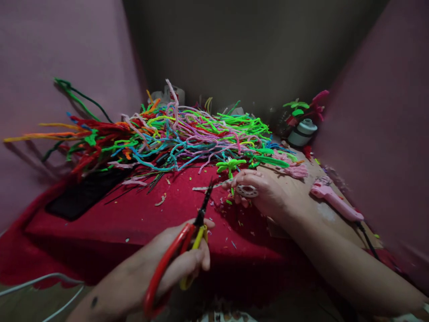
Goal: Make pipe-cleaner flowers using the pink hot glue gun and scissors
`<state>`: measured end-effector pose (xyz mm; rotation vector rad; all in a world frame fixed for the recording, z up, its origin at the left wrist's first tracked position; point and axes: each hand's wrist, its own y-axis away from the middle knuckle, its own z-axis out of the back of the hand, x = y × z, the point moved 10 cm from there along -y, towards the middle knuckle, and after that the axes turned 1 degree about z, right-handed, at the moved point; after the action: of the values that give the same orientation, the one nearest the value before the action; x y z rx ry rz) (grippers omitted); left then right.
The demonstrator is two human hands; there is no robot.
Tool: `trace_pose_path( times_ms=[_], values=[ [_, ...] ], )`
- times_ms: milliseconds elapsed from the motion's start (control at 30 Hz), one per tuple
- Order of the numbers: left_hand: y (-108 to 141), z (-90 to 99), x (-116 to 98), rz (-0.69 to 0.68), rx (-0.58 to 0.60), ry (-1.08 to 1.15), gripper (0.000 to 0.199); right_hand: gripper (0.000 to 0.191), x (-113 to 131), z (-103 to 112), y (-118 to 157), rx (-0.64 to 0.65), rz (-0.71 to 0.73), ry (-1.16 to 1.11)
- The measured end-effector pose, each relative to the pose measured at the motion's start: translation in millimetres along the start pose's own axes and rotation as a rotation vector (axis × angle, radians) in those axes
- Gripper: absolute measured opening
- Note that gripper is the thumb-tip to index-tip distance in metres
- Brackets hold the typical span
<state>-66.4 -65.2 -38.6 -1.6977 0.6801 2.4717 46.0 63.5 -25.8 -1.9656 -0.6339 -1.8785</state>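
In my left hand [182, 250] is a pair of scissors [202, 212] with red and yellow handles. The dark, pointed blades angle up and look closed. My right hand [256, 190] pinches the stem of a lime-green pipe-cleaner flower [230, 165] with white tips at its centre. A pale ring-shaped spool with holes [247, 191] sits against the same hand's fingers. Left of these fingers a thin pale strip [204, 188] stretches out over the red cloth [134, 223]; whether it joins the spool is hidden. The scissor tips are a short way left of the right hand, apart from the flower.
A large tangled heap of coloured pipe cleaners [201, 138] covers the back. At left lies a black phone-like slab [83, 194]. To the right, a pink glue gun [335, 199] rests on a brown board [301, 192], with a white bottle [302, 133] behind. Scraps litter the cloth.
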Motion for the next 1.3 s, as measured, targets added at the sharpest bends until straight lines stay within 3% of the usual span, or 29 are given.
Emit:
trace_pose_path(
  times_ms=[133, 267, 600, 833, 967, 1133, 1300],
  values=[
    [-8, -18.7, 0, 0.038, 0.124, 0.003, 0.027, 0.011, 0, -3, 2, 0.027, 0.012, -0.056],
    [-15, -22.2, -5, 0.011, 0.130, -0.020, 0.023, 0.013, -1, -5, 4, 0.044, 0.010, -0.037],
    [-29, -23.9, 0, -0.058, 0.018, -0.142, 0.025, 0.010, -4, -11, 5, 0.070, -0.018, -0.053],
    [-22, -9.3, 2, -0.120, -0.151, -0.349, 0.024, 0.013, -3, -5, 2, 0.050, 0.003, -0.079],
    [-17, -13.4, 11, -0.094, -0.039, -0.249, 0.026, 0.012, -4, -5, -1, 0.067, -0.019, -0.187],
    [-9, -22.6, 8, -0.034, 0.130, -0.154, 0.026, 0.011, -7, -24, 1, 0.237, -0.061, -0.333],
    [2, -24.7, 7, -0.023, 0.217, -0.145, 0.021, 0.011, -15, -27, 0, 0.250, -0.095, -0.374]
  ],
)
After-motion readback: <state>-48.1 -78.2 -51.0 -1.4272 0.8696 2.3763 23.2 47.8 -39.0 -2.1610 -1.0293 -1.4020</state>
